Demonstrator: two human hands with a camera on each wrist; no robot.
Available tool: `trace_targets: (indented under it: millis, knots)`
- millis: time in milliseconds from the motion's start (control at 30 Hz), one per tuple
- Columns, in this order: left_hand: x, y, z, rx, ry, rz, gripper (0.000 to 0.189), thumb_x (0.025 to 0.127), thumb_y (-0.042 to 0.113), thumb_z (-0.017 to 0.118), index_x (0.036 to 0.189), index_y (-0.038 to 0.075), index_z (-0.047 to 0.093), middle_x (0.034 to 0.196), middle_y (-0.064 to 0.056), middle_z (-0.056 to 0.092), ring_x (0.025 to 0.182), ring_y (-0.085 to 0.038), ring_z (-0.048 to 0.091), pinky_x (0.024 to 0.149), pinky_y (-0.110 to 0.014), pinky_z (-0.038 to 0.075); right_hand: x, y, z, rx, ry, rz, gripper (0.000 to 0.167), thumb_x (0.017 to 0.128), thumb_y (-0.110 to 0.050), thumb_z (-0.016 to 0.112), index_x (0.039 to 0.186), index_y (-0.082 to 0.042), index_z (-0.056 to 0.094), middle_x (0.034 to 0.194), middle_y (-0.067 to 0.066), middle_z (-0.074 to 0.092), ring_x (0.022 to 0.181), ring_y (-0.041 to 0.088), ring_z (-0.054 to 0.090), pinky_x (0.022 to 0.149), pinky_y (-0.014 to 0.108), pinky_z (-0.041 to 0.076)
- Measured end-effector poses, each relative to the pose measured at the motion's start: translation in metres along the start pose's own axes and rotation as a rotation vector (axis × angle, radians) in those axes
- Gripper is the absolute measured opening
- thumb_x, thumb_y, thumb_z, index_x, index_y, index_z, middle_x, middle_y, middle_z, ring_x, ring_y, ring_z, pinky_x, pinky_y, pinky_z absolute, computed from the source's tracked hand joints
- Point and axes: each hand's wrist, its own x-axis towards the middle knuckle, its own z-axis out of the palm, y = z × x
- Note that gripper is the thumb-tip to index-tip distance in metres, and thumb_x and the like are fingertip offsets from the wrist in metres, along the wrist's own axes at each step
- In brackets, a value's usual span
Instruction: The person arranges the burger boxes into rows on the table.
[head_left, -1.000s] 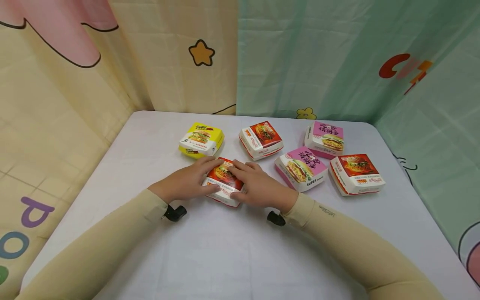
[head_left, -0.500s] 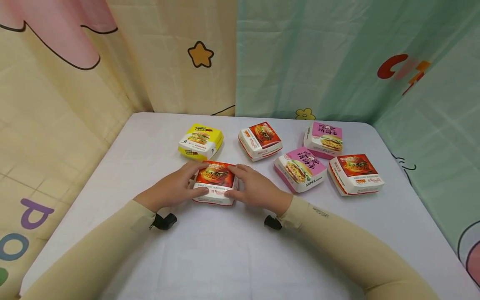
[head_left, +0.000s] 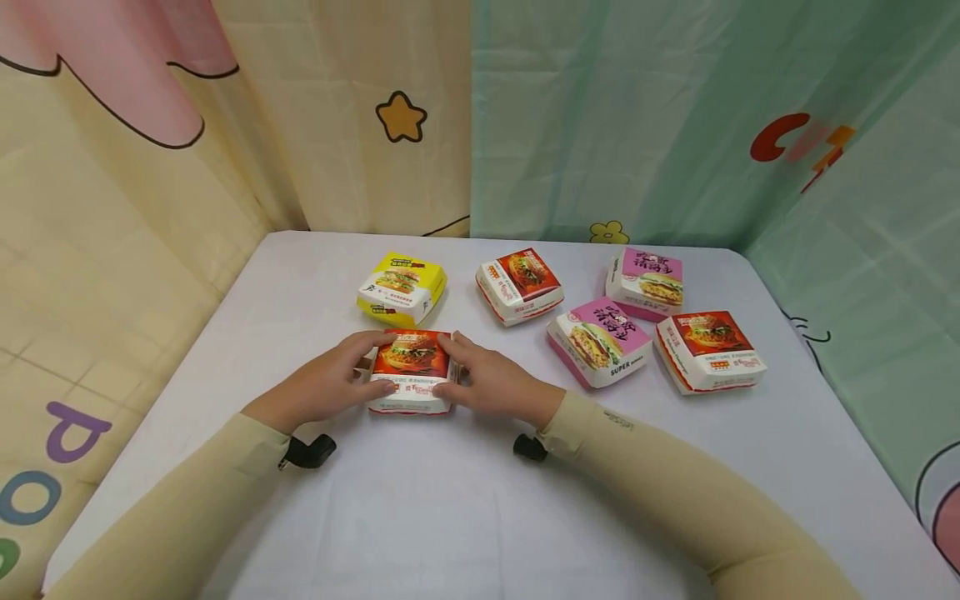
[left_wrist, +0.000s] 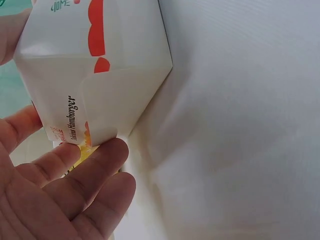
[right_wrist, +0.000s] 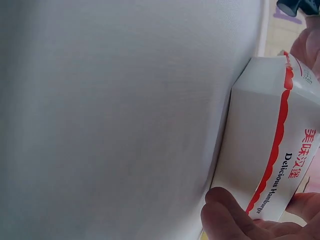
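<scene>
A white hamburger box (head_left: 411,358) with a red burger picture on its lid sits between both hands, nearer than the other boxes. My left hand (head_left: 318,385) holds its left side, thumb at the near corner and index finger at the far one. From the opposite side my right hand (head_left: 498,383) grips it likewise. The left wrist view shows the box's side wall (left_wrist: 65,95), with the left fingers (left_wrist: 95,165) spread loosely beside it. In the right wrist view, the base edge of the box (right_wrist: 255,130) lies right along the white tabletop.
Just behind stands a yellow burger box (head_left: 402,287). A red-and-white box (head_left: 520,285) is to its right. Two pink boxes (head_left: 600,342) and another red-and-white box (head_left: 710,352) lie farther right on the white table (head_left: 450,517). Patterned curtains (head_left: 600,108) surround the table.
Both hands have brought the red-and-white box leftward and slightly nearer, turning it from slanted to nearly square with the table's front. The other boxes have stayed in place.
</scene>
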Motion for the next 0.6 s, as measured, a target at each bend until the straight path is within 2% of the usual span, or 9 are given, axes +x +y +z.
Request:
trace_targets:
  millis: [333, 600]
  knots:
    - [-0.004, -0.008, -0.004, -0.008, 0.018, -0.002, 0.082, 0.095, 0.050, 0.075, 0.161, 0.021, 0.037, 0.163, -0.014, 0.040, 0.131, -0.039, 0.058, 0.109, -0.058, 0.052, 0.009, -0.004, 0.003, 0.028, -0.005, -0.004, 0.088, 0.100, -0.049, 0.069, 0.170, -0.026, 0.020, 0.177, 0.008, 0.017, 0.163, 0.025, 0.024, 0.128, 0.046, 0.034]
    - [-0.004, -0.013, -0.007, -0.017, 0.028, 0.016, 0.082, 0.096, 0.049, 0.075, 0.162, 0.020, 0.036, 0.165, -0.015, 0.038, 0.131, -0.041, 0.058, 0.109, -0.058, 0.051, 0.015, -0.004, 0.004, 0.008, 0.010, -0.032, 0.087, 0.100, -0.048, 0.069, 0.170, -0.026, 0.022, 0.177, 0.008, 0.019, 0.162, 0.027, 0.026, 0.128, 0.045, 0.034]
